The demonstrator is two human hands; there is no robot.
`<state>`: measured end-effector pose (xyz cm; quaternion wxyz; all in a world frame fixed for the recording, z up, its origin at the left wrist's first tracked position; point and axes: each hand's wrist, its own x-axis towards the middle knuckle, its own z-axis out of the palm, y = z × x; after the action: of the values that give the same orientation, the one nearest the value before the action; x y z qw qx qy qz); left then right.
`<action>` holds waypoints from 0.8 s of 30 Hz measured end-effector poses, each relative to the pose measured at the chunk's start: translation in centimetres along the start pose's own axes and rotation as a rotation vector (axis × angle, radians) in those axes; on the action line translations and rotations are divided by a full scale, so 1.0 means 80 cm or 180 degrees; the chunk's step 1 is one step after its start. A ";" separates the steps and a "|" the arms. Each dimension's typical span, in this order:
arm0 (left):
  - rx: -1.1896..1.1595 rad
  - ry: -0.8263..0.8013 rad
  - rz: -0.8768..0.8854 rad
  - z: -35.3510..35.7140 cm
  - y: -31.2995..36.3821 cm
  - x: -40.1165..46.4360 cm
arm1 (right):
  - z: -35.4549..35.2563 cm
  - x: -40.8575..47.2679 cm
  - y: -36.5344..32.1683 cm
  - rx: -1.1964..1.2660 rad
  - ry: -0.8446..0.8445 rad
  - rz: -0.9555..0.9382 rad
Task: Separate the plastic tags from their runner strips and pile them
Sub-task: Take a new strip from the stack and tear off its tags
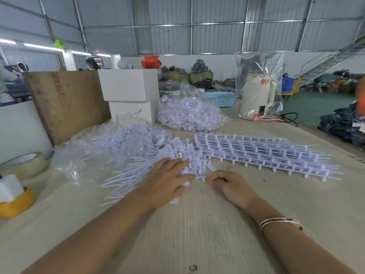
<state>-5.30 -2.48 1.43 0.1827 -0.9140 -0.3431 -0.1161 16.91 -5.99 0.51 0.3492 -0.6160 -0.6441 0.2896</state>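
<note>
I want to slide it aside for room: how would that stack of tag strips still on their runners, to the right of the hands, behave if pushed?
The stack of runner strips is thin moulded plastic, so probably light and easy to slide on the table. Its layers lie loose and offset, so they would likely shear apart. The thin tails may snag.

The pale matt wood-grain tabletop (197, 224) looked smooth; at twelve o'clock on it lay pale lilac plastic tags (138, 155), semi-glossy, beside crinkled glossy clear plastic bags (79, 155); at nine o'clock stood a rough brown wooden board (65, 103)
</note>
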 end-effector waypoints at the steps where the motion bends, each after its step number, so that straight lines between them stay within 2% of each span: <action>1: 0.0009 0.0074 -0.0016 -0.001 -0.002 0.000 | 0.000 0.000 0.000 -0.0033 -0.0003 0.0005; 7: -0.0276 0.0791 0.0386 -0.012 0.023 0.018 | 0.003 0.002 -0.001 -0.0033 0.0041 -0.0087; 9: -0.0418 0.0954 0.0301 -0.018 0.037 0.043 | 0.003 0.004 -0.002 0.0048 0.0121 -0.0119; 11: -0.0736 0.0971 -0.0097 -0.023 0.049 0.076 | 0.002 0.004 -0.001 0.0159 0.0198 -0.0116; 13: -0.1033 0.0922 -0.0657 -0.024 0.052 0.112 | 0.002 0.003 0.000 0.0283 0.0228 -0.0083; 17: -0.0703 0.0549 -0.1379 -0.014 0.034 0.179 | 0.004 0.003 0.003 0.0301 0.0219 -0.0012; 24: -0.0600 -0.0210 -0.1773 0.017 0.009 0.237 | 0.006 0.003 0.002 0.0059 0.0055 -0.0020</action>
<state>9.33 8.65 6.40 0.0469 -0.8009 -0.5743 -0.1633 16.62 -5.72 0.08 0.3613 -0.6132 -0.6402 0.2891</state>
